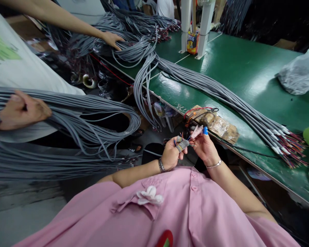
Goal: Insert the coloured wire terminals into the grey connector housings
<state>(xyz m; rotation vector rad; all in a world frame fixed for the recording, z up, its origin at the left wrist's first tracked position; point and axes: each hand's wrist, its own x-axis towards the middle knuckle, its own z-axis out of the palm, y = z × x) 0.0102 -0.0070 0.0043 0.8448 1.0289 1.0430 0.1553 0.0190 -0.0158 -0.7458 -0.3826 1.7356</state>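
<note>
Close to the table edge, my left hand is closed around the end of a grey cable, with grey wrapping on its fingers. Thin coloured wires fan out from there toward my right hand. My right hand has a blue cover on one fingertip and a pale pink wrap on another finger; its fingers are bent in around the wire tips. The exact grip on single wires is too small to make out. Just beyond the hands lies a worn wooden block with red and black leads on it.
A long bundle of grey cables with stripped coloured ends crosses the green table. At left, another person's hand grips a coil of grey cable; their other hand rests on a cable pile. White posts and a plastic bag stand farther back.
</note>
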